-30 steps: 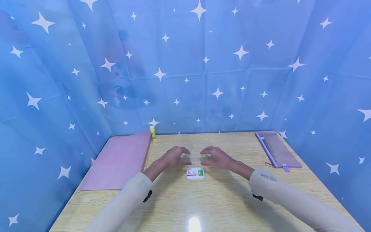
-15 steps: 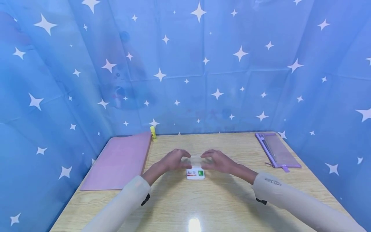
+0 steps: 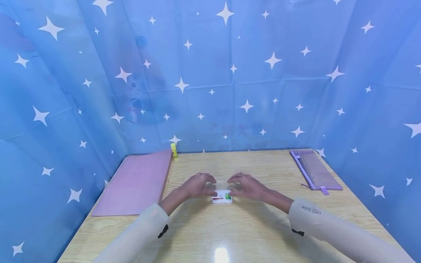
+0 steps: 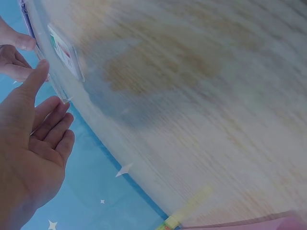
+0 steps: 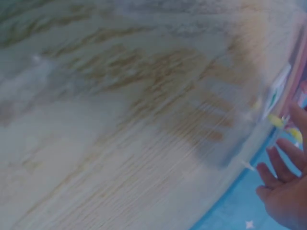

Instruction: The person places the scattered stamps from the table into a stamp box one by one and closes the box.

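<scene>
A clear plastic sleeve (image 3: 222, 185) was held by its ends in the pinching left hand (image 3: 196, 185) and right hand (image 3: 246, 186), lowered onto the printed card (image 3: 222, 197) mid-surface, the card seemingly not yet sleeved.

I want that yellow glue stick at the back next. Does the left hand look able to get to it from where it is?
Probably yes. The glue stick stands at the table's far edge beside the pink folder, and only bare wood lies between it and the left hand. That hand now holds a clear sleeve, though.
</scene>
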`<act>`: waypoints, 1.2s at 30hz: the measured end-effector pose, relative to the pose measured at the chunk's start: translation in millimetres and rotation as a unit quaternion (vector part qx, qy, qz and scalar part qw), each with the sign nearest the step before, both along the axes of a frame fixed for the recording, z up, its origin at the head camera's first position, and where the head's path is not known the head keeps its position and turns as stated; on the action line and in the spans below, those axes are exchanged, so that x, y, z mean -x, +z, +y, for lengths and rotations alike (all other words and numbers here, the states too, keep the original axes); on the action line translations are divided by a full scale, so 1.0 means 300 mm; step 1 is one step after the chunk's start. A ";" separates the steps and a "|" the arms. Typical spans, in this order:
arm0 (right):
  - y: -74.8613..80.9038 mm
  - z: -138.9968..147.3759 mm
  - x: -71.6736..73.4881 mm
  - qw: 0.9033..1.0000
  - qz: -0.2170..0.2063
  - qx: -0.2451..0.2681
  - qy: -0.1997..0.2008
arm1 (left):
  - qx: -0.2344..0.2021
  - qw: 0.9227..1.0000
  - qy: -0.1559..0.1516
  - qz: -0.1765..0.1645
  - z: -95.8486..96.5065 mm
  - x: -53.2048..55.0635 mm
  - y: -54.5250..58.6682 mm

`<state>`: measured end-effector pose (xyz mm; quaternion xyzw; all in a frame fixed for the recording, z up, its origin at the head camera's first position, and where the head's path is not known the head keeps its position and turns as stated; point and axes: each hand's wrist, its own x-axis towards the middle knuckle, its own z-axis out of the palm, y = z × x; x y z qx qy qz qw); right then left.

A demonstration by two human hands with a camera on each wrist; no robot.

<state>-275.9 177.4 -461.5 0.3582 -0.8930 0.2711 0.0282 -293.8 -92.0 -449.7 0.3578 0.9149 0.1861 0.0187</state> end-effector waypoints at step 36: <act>-0.059 -0.013 -0.041 1.000 -0.026 0.000 -0.003 | 0.015 1.000 0.002 -0.003 -0.010 -0.037 -0.058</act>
